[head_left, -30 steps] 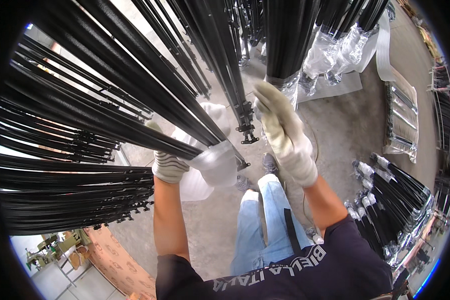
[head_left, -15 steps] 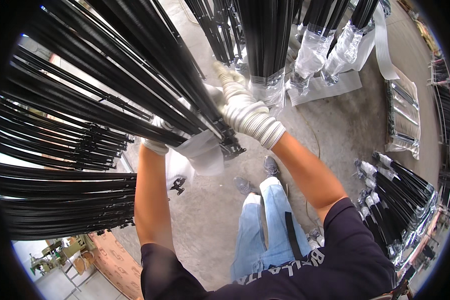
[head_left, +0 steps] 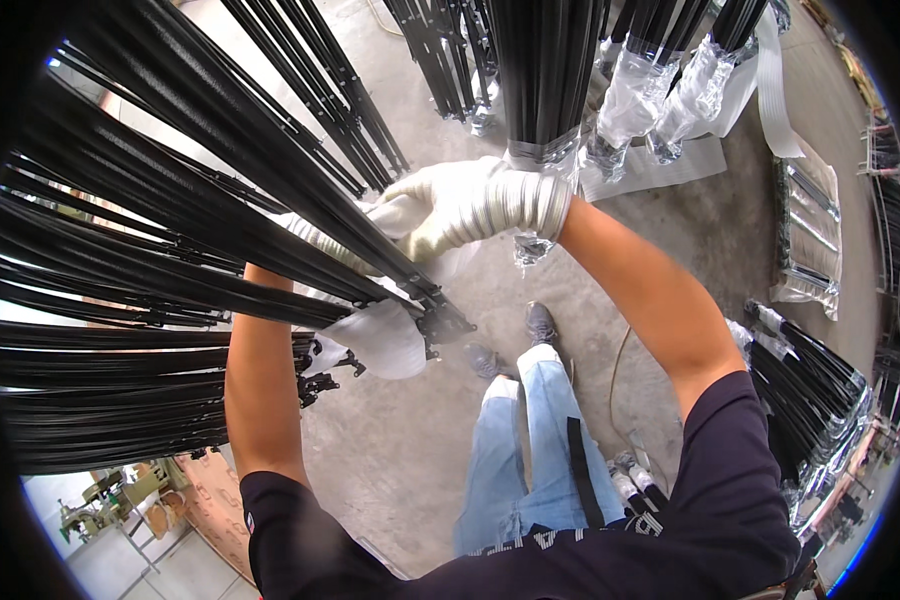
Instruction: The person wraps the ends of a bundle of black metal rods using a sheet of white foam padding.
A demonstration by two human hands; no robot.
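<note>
Black rods (head_left: pixel 315 190) run in a long bundle from the upper left of the frame down to its centre, their ends hanging above the concrete floor (head_left: pixel 420 440). The right hand (head_left: pixel 460 207), in a pale glove, is just right of them at upper centre, its fingers partly curled toward the bundle; I can't tell whether they grip anything. The left hand (head_left: pixel 315 235), gloved too, is mostly hidden among the rods at left of centre, so I can't say how its fingers stand. White foam sheet (head_left: pixel 385 342) wraps around rod ends just below centre. Plastic-wrapped bundles (head_left: pixel 630 100) stand at upper right.
</note>
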